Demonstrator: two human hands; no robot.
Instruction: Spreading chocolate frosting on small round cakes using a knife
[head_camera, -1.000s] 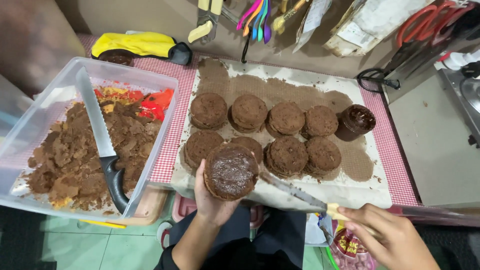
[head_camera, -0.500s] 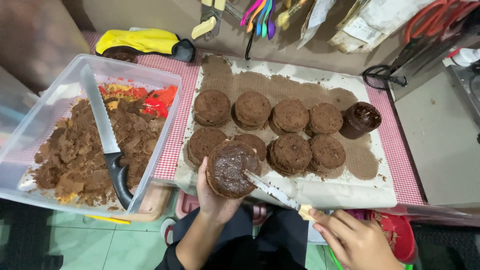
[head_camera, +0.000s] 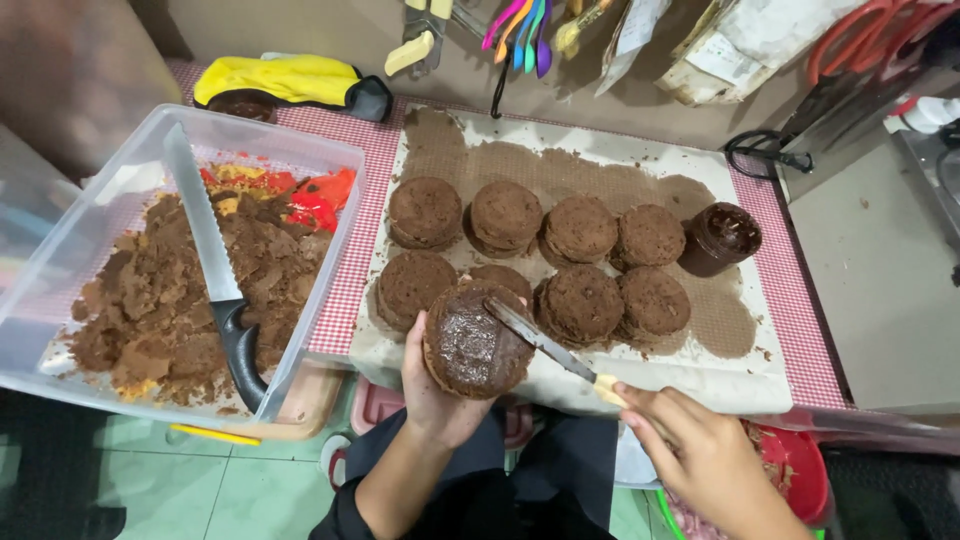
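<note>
A round chocolate cake (head_camera: 472, 345), its top glossy with dark spread, sits in the left hand (head_camera: 432, 385), whose fingers curl up around its near edge from below, at the front edge of the white board (head_camera: 700, 375). The blade of a spreading knife (head_camera: 545, 342) lies flat across the right part of the cake's top, and the right hand (head_camera: 700, 455) is closed around the knife's pale handle, down at the board's near edge.

Behind the held cake, seven more brown cake rounds (head_camera: 580, 230) stand in two rows on the crumb-smeared board (some stacked two high, as far as can be told). At the right end of the back row stands a small dark jar (head_camera: 720, 238) of chocolate spread, open.

The board rests on a counter (head_camera: 372, 215) covered in red-checked cloth. To the left, a clear plastic tub (head_camera: 60, 290) holds brown cake crumbs and some red and yellow scraps, with a long serrated knife (head_camera: 215, 275) lying in it, black handle toward the person. A yellow cloth (head_camera: 275, 80) lies at the back.
</note>
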